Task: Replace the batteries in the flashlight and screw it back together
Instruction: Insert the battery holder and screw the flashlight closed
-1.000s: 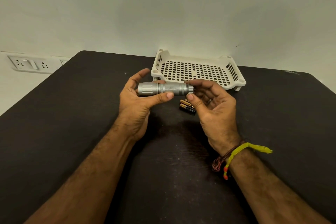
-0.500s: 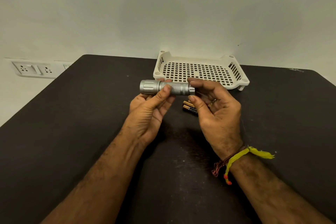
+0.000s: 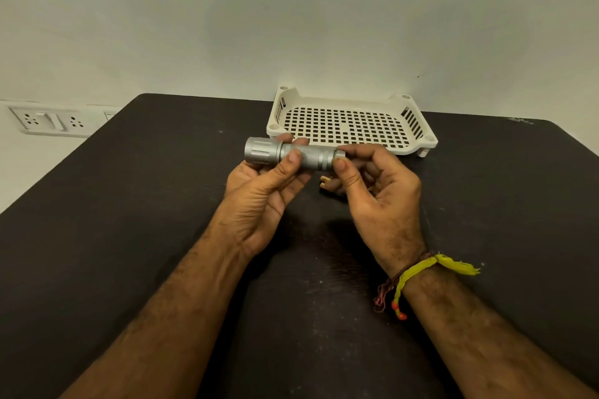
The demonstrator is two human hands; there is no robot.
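Observation:
A silver flashlight (image 3: 291,155) lies level in the air above the dark table (image 3: 129,204), its wide head pointing left. My left hand (image 3: 265,194) grips the barrel near the head, thumb on top. My right hand (image 3: 372,191) pinches the tail cap end (image 3: 337,155) between thumb and forefinger. Batteries (image 3: 324,183) lie on the table just behind my right hand, mostly hidden by its fingers.
A white perforated plastic tray (image 3: 424,139) stands at the back of the table against the wall, with nothing in it. A wall socket panel (image 3: 48,120) sits at the far left. My right wrist wears yellow and red threads (image 3: 418,272).
My left thumb has shifted along the barrel and the fingers regripped. My right hand has closed more tightly on the tail end, now hiding most of the batteries.

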